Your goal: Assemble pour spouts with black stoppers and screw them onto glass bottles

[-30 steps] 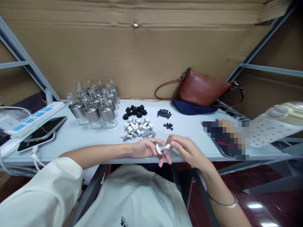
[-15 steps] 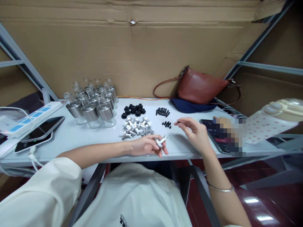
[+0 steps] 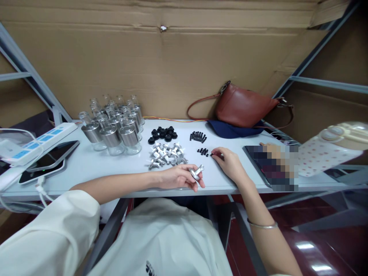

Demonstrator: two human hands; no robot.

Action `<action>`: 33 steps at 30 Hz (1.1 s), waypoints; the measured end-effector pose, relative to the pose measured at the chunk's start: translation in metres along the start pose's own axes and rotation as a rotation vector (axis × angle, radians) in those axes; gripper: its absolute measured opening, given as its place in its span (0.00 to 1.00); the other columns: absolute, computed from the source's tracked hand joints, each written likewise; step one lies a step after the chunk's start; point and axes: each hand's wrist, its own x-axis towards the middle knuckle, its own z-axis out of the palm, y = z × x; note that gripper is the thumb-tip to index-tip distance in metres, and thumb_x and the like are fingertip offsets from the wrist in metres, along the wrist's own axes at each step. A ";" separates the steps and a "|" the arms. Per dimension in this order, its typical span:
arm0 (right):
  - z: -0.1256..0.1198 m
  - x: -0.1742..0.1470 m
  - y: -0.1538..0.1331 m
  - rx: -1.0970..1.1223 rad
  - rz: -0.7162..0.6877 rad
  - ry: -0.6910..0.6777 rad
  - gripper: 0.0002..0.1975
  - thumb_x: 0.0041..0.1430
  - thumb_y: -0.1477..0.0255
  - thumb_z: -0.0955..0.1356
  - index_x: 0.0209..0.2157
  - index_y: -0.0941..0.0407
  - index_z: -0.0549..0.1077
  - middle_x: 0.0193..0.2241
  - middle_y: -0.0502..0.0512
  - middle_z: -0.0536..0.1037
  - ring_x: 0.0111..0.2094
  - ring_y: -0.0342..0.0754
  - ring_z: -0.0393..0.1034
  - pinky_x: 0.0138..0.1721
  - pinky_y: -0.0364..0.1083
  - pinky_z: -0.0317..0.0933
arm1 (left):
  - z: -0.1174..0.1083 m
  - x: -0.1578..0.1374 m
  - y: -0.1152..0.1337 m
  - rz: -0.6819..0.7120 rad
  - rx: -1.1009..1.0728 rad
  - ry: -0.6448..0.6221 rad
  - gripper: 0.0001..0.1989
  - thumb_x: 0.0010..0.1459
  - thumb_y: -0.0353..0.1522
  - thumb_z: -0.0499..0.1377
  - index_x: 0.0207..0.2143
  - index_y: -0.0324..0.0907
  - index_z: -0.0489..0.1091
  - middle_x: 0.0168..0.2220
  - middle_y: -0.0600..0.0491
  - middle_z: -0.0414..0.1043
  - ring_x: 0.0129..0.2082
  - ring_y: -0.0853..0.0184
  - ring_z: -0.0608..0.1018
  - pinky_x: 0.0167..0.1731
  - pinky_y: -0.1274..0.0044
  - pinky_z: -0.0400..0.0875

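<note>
Left hand [image 3: 178, 176] of mine grasps a metal part [image 3: 196, 173] above the counter [image 3: 71, 165], near its front edge. My right hand [image 3: 229, 164] has fingertips at a black plug [image 3: 212, 154] beside other plugs [image 3: 204, 151]; whether they pinch it, I can't tell. Beyond lie heaped metal parts [image 3: 165, 154], caps [image 3: 162, 133], rods [image 3: 198, 135]; bottles [image 3: 110, 138] left, bag [image 3: 244, 105] right.

Pale loose shirt [image 3: 163, 237], thin silver bangle [image 3: 263, 227]

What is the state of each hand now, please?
Left hand: closed, holding a metal part.
Right hand: closed, pinching a black piece.
</note>
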 end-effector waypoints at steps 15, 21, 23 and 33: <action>-0.004 -0.001 -0.016 0.064 -0.079 -0.033 0.03 0.56 0.71 0.63 0.31 0.56 0.68 0.29 0.55 0.71 0.32 0.50 0.67 0.36 0.49 0.62 | -0.002 0.000 -0.001 0.012 0.015 -0.014 0.11 0.47 0.26 0.62 0.34 0.37 0.65 0.33 0.50 0.75 0.26 0.71 0.76 0.35 0.73 0.64; 0.001 -0.001 -0.012 0.087 -0.110 -0.090 0.07 0.56 0.75 0.61 0.32 0.56 0.71 0.32 0.57 0.74 0.37 0.52 0.68 0.41 0.51 0.61 | 0.000 0.000 0.000 0.004 0.007 0.000 0.10 0.46 0.25 0.61 0.34 0.37 0.66 0.33 0.50 0.75 0.26 0.71 0.76 0.34 0.75 0.64; 0.002 -0.001 -0.009 0.092 -0.103 -0.095 0.08 0.57 0.74 0.61 0.33 0.56 0.71 0.33 0.57 0.74 0.38 0.52 0.68 0.42 0.51 0.61 | 0.002 0.000 0.000 0.006 0.009 0.002 0.10 0.46 0.25 0.61 0.34 0.36 0.66 0.33 0.50 0.75 0.26 0.71 0.76 0.34 0.74 0.64; -0.024 -0.011 -0.065 0.367 -0.126 -0.230 0.10 0.62 0.65 0.63 0.36 0.56 0.72 0.34 0.56 0.75 0.35 0.49 0.70 0.36 0.46 0.63 | -0.003 0.001 -0.001 -0.003 0.009 -0.071 0.13 0.47 0.26 0.59 0.38 0.36 0.67 0.33 0.49 0.77 0.27 0.68 0.77 0.36 0.72 0.64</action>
